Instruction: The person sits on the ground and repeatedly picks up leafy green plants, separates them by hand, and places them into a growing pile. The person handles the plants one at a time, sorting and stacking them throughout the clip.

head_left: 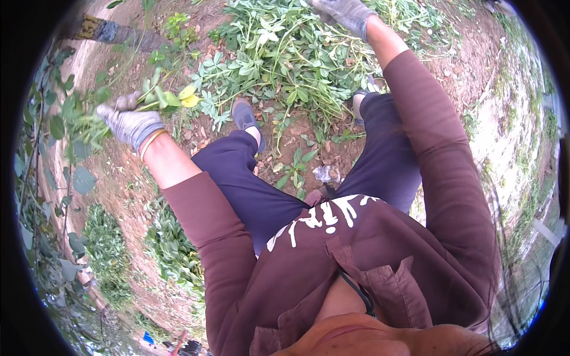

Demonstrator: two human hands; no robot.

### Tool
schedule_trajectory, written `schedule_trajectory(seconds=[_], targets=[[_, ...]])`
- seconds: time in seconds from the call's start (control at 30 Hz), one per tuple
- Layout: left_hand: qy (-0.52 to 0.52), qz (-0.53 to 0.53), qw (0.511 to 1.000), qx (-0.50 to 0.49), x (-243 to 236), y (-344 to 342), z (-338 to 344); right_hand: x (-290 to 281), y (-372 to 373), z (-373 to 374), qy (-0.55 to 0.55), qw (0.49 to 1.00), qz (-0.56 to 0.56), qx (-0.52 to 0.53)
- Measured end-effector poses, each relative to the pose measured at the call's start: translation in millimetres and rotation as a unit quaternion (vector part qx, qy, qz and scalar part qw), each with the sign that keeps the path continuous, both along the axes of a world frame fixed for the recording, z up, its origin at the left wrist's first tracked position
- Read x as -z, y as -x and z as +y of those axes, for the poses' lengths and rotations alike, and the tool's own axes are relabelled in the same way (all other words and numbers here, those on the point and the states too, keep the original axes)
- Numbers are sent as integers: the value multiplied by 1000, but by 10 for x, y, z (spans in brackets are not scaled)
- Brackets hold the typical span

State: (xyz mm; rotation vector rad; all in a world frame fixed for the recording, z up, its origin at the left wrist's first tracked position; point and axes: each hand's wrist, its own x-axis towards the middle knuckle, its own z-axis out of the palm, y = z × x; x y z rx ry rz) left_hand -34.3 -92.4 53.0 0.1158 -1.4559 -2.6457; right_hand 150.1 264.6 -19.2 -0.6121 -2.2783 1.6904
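My left hand [129, 123], in a grey knitted glove, is closed around a bunch of green leafy stems [155, 98]. Leaves stick out on both sides of the fist, with a yellow leaf at one end; the outer part of the bunch is blurred. Far ahead, my right hand [344, 16], gloved the same way, reaches over the edge of a large heap of cut leafy plants [279, 56]. The frame's top edge cuts off its fingertips, so its grip is unclear.
My shoes [244, 115] stand apart at the heap's near edge. A small rooted plant [295, 169] and a crumpled clear wrapper [326, 174] lie between my legs. Leafy vines [65, 196] hang at the left. More green piles [107, 252] lie behind my left arm. A trunk-like post [107, 29] is far left.
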Motion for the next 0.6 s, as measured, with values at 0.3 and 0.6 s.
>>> schedule_trajectory(seconds=[0.3,0.6], targets=[[-58,-58,994,75,118,40,436,1320,585,-592,-16,924,-342,-168],[-73,-86,983,142,191,150,421,2529,1008,-1551,179,896,-316,255]])
